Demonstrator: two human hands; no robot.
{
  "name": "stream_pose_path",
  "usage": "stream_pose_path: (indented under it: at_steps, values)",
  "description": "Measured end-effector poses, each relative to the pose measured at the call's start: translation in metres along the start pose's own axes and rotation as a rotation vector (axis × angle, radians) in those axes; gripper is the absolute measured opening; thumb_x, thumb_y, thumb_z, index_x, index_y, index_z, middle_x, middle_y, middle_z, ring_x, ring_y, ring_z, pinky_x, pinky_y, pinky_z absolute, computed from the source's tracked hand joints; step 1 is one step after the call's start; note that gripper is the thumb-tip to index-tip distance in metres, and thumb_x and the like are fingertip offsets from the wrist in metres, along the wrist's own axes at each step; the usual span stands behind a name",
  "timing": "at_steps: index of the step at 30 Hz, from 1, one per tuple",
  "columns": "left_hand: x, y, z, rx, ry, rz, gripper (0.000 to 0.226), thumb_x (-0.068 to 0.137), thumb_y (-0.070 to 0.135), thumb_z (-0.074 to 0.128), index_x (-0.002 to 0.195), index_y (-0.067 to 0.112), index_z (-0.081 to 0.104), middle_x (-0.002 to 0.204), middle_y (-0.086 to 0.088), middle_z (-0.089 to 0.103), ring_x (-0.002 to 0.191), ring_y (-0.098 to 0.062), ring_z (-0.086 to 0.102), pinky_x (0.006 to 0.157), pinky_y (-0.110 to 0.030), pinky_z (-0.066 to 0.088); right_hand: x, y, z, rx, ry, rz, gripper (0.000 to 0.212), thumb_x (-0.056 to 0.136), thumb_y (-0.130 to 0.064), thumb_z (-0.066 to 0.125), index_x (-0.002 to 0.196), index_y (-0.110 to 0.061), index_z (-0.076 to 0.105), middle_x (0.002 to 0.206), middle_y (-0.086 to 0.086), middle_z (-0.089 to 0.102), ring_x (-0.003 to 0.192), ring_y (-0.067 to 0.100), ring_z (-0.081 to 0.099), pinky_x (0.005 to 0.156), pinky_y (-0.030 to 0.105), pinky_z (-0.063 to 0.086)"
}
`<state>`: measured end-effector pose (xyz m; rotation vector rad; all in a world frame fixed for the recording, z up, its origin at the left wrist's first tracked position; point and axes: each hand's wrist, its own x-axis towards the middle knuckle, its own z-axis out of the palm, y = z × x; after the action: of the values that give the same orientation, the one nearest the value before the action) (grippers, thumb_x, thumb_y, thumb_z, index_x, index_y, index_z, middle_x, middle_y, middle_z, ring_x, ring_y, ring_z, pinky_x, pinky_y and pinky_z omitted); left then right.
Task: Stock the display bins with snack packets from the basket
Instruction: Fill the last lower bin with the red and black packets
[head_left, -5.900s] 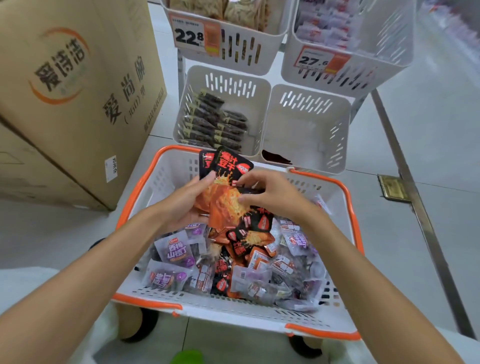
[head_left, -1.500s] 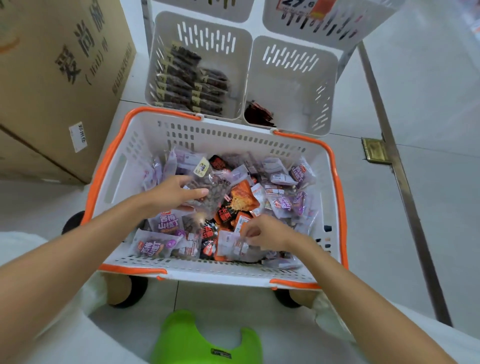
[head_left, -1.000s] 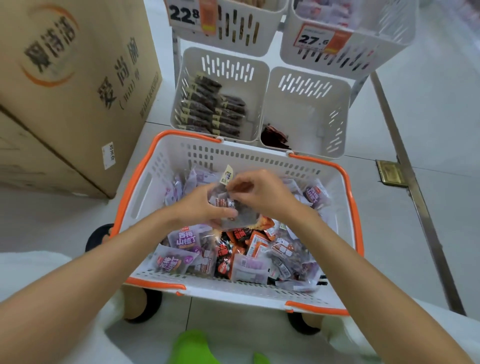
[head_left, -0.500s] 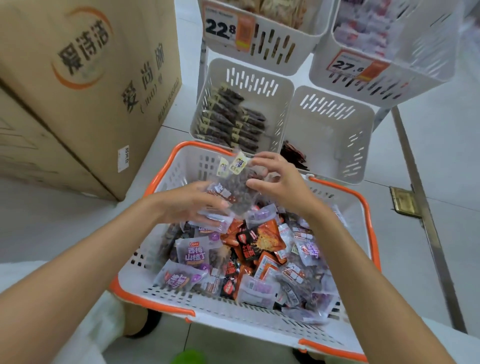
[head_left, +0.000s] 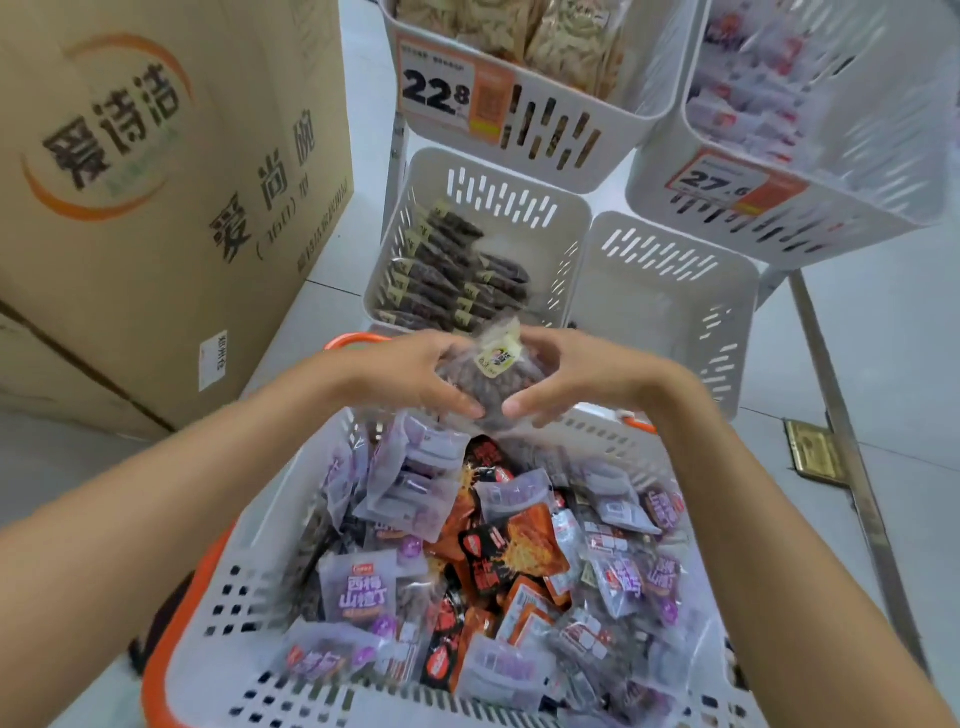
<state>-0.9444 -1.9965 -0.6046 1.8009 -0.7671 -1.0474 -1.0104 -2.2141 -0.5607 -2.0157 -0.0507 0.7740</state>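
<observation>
Head view.
Student: Which item is in hand, and where?
Tutor: One clear packet (head_left: 491, 382) of dark snack pieces with a yellow label. It is held in the air over the far rim of the basket (head_left: 249, 597), just near of the lower left bin (head_left: 498, 192).
Student: How do the hands lie on it?
Tutor: The left hand (head_left: 415, 371) grips the packet's left side and the right hand (head_left: 576, 376) its right side. Both hands' fingers (head_left: 524, 408) curl round it, tips almost meeting beneath.
Student: What fills the basket?
Tutor: A loose heap of purple packets (head_left: 363, 592) and orange-and-black packets (head_left: 519, 545), inside white slotted walls with an orange rim.
Student: And beyond?
Tutor: The lower left bin holds rows of dark packets (head_left: 452, 280) like the one held. The lower right bin (head_left: 670, 254) sits beside it, walls touching. Farther off, the upper left bin (head_left: 571, 150) carries a 22.8 price tag (head_left: 436, 96) and the upper right bin (head_left: 831, 208) a 27.6 price tag (head_left: 722, 182). A printed cardboard box (head_left: 156, 208) stands at far left, and a brass floor plate (head_left: 815, 452) lies at right.
</observation>
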Motion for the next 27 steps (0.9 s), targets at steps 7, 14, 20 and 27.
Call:
stream_pose_path:
  at_steps: [7, 14, 20, 27]
  values:
    - [0.069, -0.003, -0.064, 0.320, 0.386, 0.035, 0.104, 0.065, 0.052, 0.087, 0.149, 0.028, 0.031, 0.148, 0.002, 0.042, 0.133, -0.018, 0.044, 0.107, -0.030, 0.037, 0.037, 0.033, -0.045, 0.233, 0.549, -0.162, 0.054, 0.078, -0.009, 0.080, 0.125, -0.009, 0.055, 0.108, 0.004, 0.071, 0.095, 0.022, 0.072, 0.075, 0.045, 0.062]
    - [0.139, -0.056, -0.106, 1.033, 0.438, -0.095, 0.112, 0.075, 0.086, 0.046, 0.157, 0.031, -0.006, 0.165, -0.002, -0.015, 0.151, -0.022, -0.018, 0.121, -0.053, -0.007, 0.108, 0.066, -0.076, -0.242, 1.030, -0.161, 0.053, 0.082, -0.029, 0.078, 0.130, -0.023, 0.055, 0.122, -0.004, 0.064, 0.111, 0.012, 0.061, 0.095, 0.027, 0.048]
    - [0.168, -0.069, -0.122, 1.376, 0.530, -0.102, 0.118, 0.065, 0.086, -0.012, 0.156, 0.012, -0.010, 0.165, -0.008, -0.013, 0.151, -0.025, -0.019, 0.119, -0.060, -0.001, 0.184, 0.082, -0.108, -0.631, 0.964, -0.017, 0.047, 0.085, -0.026, 0.075, 0.127, -0.015, 0.057, 0.114, 0.010, 0.064, 0.106, 0.028, 0.059, 0.082, 0.027, 0.040]
    - [0.156, -0.095, -0.129, 1.364, 0.588, -0.006, 0.106, 0.079, 0.080, -0.001, 0.158, 0.010, -0.002, 0.167, -0.005, 0.000, 0.153, -0.022, -0.010, 0.119, -0.060, -0.004, 0.213, 0.086, -0.132, -0.424, 0.531, 0.063, 0.067, 0.092, -0.050, 0.060, 0.149, -0.022, 0.038, 0.137, 0.008, 0.048, 0.129, 0.028, 0.047, 0.103, 0.034, 0.037]
